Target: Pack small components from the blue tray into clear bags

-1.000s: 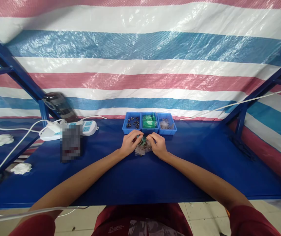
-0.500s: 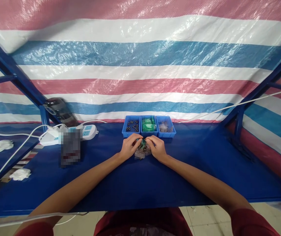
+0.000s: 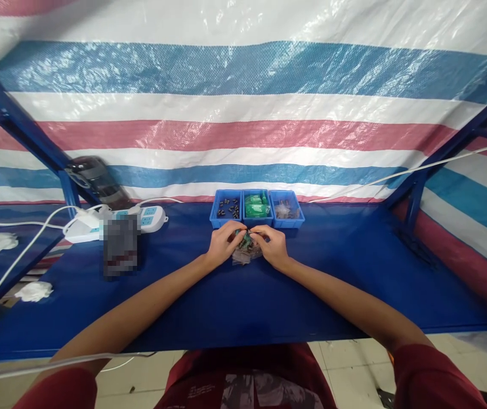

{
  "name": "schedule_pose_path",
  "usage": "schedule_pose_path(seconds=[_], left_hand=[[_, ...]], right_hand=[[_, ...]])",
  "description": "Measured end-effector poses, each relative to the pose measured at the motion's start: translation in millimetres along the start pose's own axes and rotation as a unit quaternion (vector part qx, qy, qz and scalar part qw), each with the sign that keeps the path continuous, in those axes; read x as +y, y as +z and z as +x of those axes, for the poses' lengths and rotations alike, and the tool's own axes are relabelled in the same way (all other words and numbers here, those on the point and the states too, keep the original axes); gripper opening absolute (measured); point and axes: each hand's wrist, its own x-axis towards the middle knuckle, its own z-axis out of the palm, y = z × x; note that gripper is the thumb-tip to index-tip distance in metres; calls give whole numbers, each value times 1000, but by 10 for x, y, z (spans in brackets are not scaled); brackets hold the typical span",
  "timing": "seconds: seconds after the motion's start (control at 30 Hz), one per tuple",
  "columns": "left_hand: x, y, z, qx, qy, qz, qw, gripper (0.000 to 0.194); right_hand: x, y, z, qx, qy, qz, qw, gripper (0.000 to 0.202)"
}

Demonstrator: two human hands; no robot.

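My left hand (image 3: 225, 244) and my right hand (image 3: 272, 245) meet just in front of the bins, thumbs and fingertips pinched close together. A small item sits between the fingertips, too small to make out. Directly beneath lies a pile of small clear plastic bags (image 3: 244, 257), with greenish and brown bits showing among them; the hands partly cover it. Beyond the fingers stand three blue bins. The left bin (image 3: 214, 219) holds small dark metallic parts, the middle bin (image 3: 258, 221) green packets (image 3: 257, 205), and the right bin (image 3: 289, 224) clear little bags.
To the left a white power strip (image 3: 153, 218) with plugged-in cables lies beside a blurred-out dark object (image 3: 120, 247). A dark bottle (image 3: 101, 182) leans behind it. Crumpled white tissues (image 3: 34, 291) rest at the left. Blue frame posts and a striped sheet (image 3: 243, 133) enclose the blue table (image 3: 243, 318).
The view has tilted down, so the table and bins sit higher in the picture. Both hands remain over the pile, with fingertips slightly shifted around the small item.
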Motion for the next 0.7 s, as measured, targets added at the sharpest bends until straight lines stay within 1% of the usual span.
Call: schedule_pose_path(seconds=[0.17,0.4,0.7], left_hand=[[-8,-1,-6,1,-2,3,1000,11],[-12,1,-6,-2,-7,10,1000,11],[-13,-5,0,0,7,9,1000,10]], right_hand=[[10,3,-2,16,-18,-16,1000,16],[18,6,-7,19,-20,-14,1000,17],[-15,4,0,24,-29,-19,999,14]])
